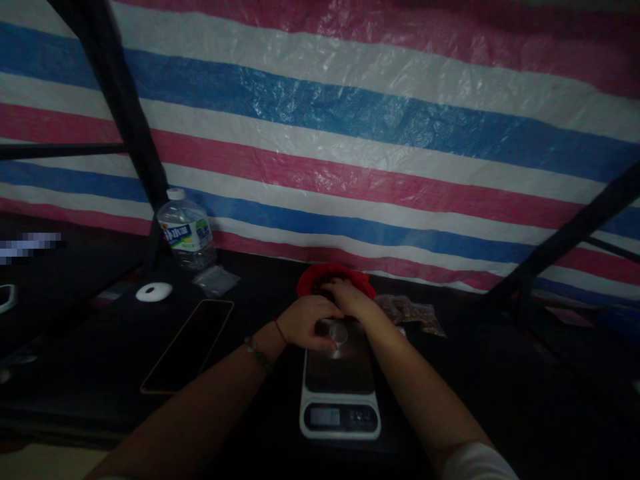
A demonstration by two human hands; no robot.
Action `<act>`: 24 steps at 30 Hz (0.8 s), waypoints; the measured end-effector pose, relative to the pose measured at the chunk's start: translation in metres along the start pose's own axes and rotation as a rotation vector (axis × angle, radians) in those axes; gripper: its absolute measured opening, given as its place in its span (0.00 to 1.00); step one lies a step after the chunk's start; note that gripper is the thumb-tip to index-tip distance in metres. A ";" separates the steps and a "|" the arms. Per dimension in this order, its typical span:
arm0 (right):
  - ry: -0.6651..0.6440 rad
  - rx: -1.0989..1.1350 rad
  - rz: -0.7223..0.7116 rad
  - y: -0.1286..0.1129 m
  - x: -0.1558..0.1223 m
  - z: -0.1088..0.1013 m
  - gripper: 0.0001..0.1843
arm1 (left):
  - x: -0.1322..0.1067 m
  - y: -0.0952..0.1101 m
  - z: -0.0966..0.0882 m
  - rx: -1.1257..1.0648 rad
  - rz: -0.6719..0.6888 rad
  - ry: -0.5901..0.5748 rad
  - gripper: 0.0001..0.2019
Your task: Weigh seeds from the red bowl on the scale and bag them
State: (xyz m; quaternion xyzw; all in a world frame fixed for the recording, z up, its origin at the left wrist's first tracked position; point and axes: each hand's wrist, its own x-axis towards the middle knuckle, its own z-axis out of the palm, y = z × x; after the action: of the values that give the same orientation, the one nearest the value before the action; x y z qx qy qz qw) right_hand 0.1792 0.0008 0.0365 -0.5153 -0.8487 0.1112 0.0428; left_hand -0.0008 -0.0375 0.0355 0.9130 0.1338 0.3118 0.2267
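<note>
A white kitchen scale [340, 427] with a dark metal plate and a small display stands in front of me. My left hand [307, 322] curves over the far part of its plate, thumb and fingers around a small clear round object [339, 335] whose kind I cannot make out. Beyond the scale is a red bowl-like container [367, 285] with dark brown bits in it. Into it reaches my right hand [349, 297], its fingers bent down, the tips partly hidden among the bits. Small clear bags of brown bits [413, 312] lie right of the container.
On the black table, left of the scale, lie a phone [190, 347], a white rounded object [154, 291] and clear plastic bags [217, 280]. A large clear bottle [185, 230] stands behind them. Dark metal posts [123, 113] and a striped plastic sheet [350, 133] border the table.
</note>
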 end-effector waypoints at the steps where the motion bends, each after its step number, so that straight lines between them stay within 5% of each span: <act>1: 0.008 0.004 -0.009 0.000 -0.001 0.000 0.22 | 0.002 0.002 0.002 0.012 0.010 -0.016 0.24; 7: 0.054 -0.041 -0.047 0.000 -0.005 0.000 0.15 | 0.006 0.005 0.009 0.092 -0.006 -0.055 0.16; 14: 0.081 0.002 -0.062 0.004 -0.002 -0.001 0.13 | 0.004 -0.021 0.009 0.204 -0.217 0.379 0.16; 17: 0.146 -0.025 -0.056 0.007 -0.003 -0.002 0.13 | 0.004 -0.034 0.012 0.203 -0.280 0.470 0.20; 24: 0.142 0.012 -0.068 0.014 -0.007 -0.011 0.22 | 0.010 -0.040 0.019 0.224 -0.342 0.415 0.19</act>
State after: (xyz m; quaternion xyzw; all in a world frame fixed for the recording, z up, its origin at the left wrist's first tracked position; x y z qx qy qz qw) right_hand 0.1970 0.0026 0.0444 -0.4926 -0.8598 0.0779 0.1096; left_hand 0.0143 -0.0055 0.0075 0.8132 0.3628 0.4325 0.1415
